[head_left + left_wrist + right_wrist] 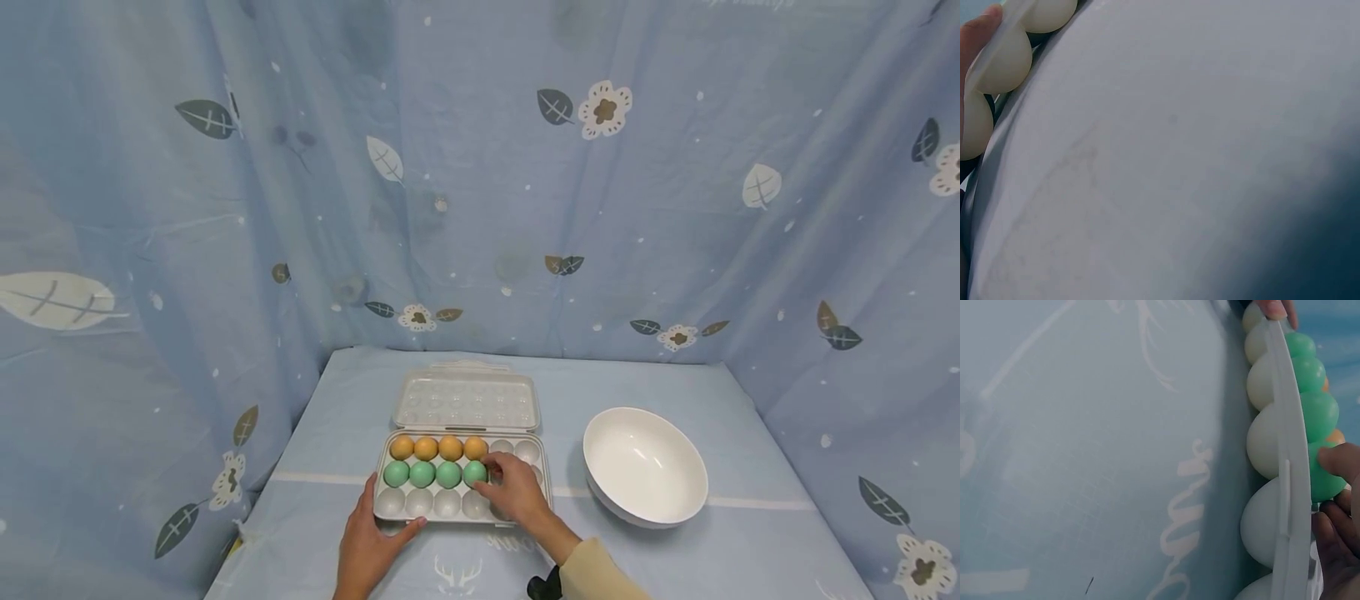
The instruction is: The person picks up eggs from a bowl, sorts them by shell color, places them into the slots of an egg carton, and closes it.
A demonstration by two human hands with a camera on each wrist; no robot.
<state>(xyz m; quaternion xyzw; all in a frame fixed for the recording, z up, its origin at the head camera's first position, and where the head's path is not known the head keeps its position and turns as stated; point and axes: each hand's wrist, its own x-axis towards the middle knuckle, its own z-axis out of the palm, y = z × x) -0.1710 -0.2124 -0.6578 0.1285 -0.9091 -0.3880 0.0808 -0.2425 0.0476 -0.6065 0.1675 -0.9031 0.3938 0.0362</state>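
A pale plastic egg carton (462,522) lies open on the table, its lid (467,400) folded back. Four orange eggs (426,448) fill part of its back row, and green eggs (422,474) stand in the middle row. My left hand (367,542) holds the carton's front left corner, thumb along the front rim and fingers up the left side. With thumb and fingers my right hand (517,493) pinches the rightmost green egg (1325,478) at its cup in the middle row. The front row cups (418,502) hold nothing.
A large white bowl (645,467) stands on the table to the right of the carton. A small black object (545,585) shows at the front edge beside the right sleeve. Blue patterned curtains (480,183) surround the table at the back and both sides.
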